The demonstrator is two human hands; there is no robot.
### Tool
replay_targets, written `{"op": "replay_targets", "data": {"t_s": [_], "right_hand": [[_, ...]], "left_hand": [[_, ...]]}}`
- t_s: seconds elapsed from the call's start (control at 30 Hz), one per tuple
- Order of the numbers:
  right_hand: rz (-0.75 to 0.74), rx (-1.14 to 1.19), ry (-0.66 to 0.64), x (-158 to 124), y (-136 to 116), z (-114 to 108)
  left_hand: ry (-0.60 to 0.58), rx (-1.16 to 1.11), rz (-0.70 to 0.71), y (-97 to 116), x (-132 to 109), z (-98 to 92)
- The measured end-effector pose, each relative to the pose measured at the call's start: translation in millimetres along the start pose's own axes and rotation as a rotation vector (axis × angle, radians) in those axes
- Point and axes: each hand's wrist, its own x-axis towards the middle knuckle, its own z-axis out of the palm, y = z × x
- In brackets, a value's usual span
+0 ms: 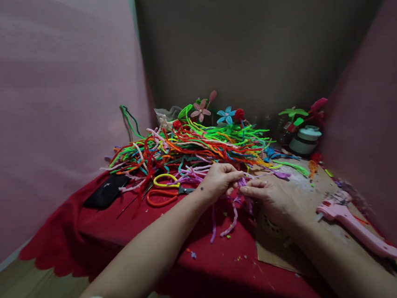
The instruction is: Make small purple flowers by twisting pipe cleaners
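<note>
I see the fingers of the left hand (222, 179) and right hand (272, 200) pinched nearly closed on a purple fuzzy piece (242, 182), held between them over the red-covered tabletop (195, 229). Scissors (183, 191) lie to my left, a heap of colourful fuzzy stems (198, 144) behind, and a pink glue gun (356, 225) to my right.
</note>
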Motion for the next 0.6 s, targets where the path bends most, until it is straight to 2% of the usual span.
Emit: {"op": "replay_targets", "data": {"t_s": [0.27, 0.4, 0.6], "right_hand": [[-0.032, -0.080, -0.037, -2, 0, -1], [-0.013, -0.049, -0.030, -2, 1, -1], [-0.025, -0.126, 0.032, -8, -9, 7]], "left_hand": [[-0.170, 0.059, 0.079, 13, -1, -22.1], [-0.191, 0.198, 0.066, 17, -2, -22.4], [-0.191, 0.326, 0.072, 14, -2, -16.5]]}}
